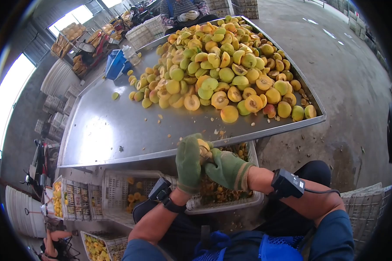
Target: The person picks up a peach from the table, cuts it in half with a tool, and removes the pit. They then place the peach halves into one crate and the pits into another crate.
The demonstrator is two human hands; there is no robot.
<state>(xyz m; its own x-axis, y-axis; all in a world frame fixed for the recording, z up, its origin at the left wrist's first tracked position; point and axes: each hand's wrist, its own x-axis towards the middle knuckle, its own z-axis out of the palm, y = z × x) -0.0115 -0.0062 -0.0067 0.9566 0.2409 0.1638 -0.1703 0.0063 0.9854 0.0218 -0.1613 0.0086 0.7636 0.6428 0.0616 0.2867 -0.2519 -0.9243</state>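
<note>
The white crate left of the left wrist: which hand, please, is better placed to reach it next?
Probably the left hand: it grips the yellow peach piece and is nearer that crate.

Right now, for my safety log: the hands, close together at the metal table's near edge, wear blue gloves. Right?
Not blue: the head view shows green gloves on the hands, close together at the near edge of the metal table.
</note>
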